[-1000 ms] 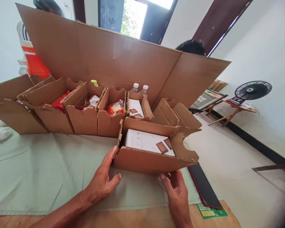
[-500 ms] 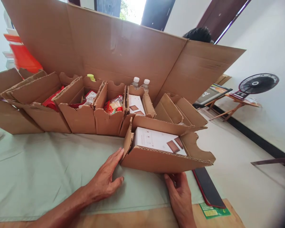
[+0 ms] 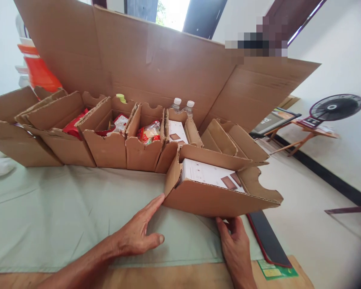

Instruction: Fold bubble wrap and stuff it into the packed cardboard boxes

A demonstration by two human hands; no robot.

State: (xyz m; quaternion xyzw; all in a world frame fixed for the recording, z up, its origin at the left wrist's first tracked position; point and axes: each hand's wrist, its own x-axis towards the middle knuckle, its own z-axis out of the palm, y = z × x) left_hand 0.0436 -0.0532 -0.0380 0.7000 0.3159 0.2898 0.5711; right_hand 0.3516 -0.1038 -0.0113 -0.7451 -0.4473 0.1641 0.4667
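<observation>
Both hands, left [image 3: 138, 237] and right [image 3: 236, 245], open, flat against the cardboard tray [image 3: 219, 198], now further right than before

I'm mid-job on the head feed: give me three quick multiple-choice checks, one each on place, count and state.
1. Where is the left hand?
A. inside the tray
B. flat on the green cloth, fingertips at the near left corner of the front cardboard tray
C. on the fan

2. How many white-capped bottles stand behind the row of trays?
A. one
B. two
C. four

3. What lies in the front cardboard tray?
A. nothing
B. red packets
C. a white flat box

Key: 1 B, the palm is on the cloth and the fingers reach the tray corner. 2 B, two caps show side by side. 3 C, a white box with brown patches fills it; the right hand is at the tray's lower front edge.
</observation>
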